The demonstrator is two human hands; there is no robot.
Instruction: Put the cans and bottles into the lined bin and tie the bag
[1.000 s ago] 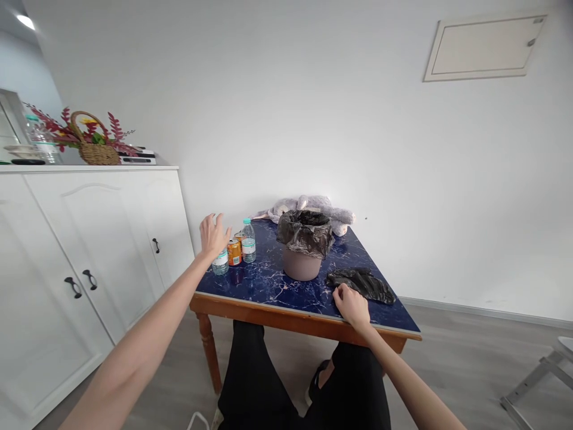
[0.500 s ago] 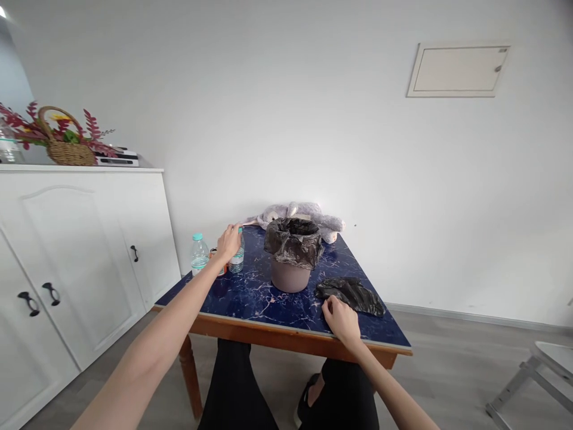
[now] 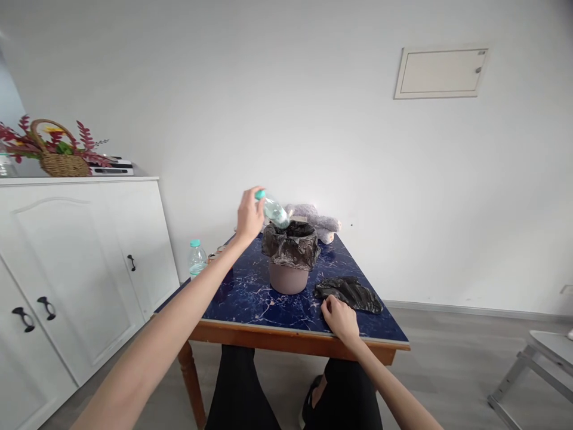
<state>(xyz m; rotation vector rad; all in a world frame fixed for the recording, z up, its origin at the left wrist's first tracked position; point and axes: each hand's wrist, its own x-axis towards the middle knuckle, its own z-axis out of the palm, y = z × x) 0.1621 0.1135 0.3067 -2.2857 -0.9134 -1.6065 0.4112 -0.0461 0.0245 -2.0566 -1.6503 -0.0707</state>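
Observation:
My left hand (image 3: 250, 215) grips a clear plastic bottle (image 3: 274, 210) near its teal cap. The bottle is tilted, its base over the mouth of a trash can (image 3: 289, 279). A black trash bag (image 3: 293, 249) lines the can and folds down over its rim. My right hand (image 3: 341, 319) rests curled on the table by the front edge, beside a crumpled black plastic bag (image 3: 349, 292); whether its fingers hold anything is hidden.
On the blue marbled table (image 3: 250, 304), another teal-capped bottle (image 3: 196, 258) and partly hidden cans (image 3: 215, 255) stand left. A grey plush toy (image 3: 324, 224) lies behind the trash can. A white cabinet (image 3: 89, 269) stands left, a stool (image 3: 532, 358) right.
My left hand has lifted the bottle off the table and carried it up and right, tipping it over the trash can. My right hand has stayed put. The view has shifted slightly.

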